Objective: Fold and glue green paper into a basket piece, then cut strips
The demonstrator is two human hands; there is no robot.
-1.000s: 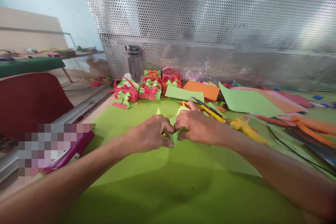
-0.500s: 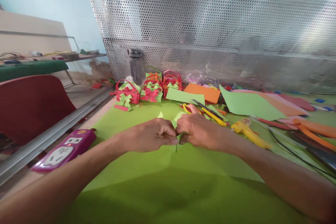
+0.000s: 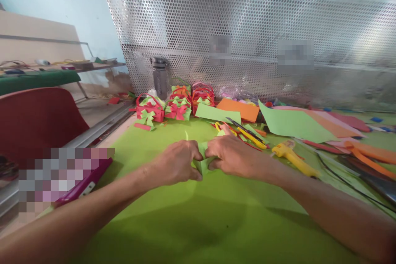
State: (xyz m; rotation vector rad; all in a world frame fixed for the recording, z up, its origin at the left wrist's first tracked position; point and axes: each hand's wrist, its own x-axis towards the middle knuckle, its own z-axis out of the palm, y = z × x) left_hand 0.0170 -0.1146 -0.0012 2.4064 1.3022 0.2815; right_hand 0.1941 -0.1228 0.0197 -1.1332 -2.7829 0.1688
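Observation:
A small piece of light green paper (image 3: 202, 157) is held between my two hands above the green table surface (image 3: 185, 214). My left hand (image 3: 182, 161) grips its left side between thumb and fingers. On the other side, my right hand (image 3: 227, 152) pinches the paper, its index finger raised a little. Much of the piece is hidden behind my fingers. Just past my right hand lie a yellow utility knife (image 3: 252, 137) and yellow-handled scissors (image 3: 223, 128). A yellow glue gun (image 3: 293, 159) rests to the right of that hand.
Small red and green paper baskets with bows (image 3: 177, 111) stand at the back, before a dark bottle (image 3: 159, 78). Green sheets (image 3: 293, 121) and an orange sheet (image 3: 238, 109) lie behind the tools. A purple power strip (image 3: 93, 177) is at left; a perforated metal panel (image 3: 192, 16) rises behind.
My hands have moved slightly apart, and more of the green paper shows between them. My left fingers are less tightly bunched. Both hands still hold the piece.

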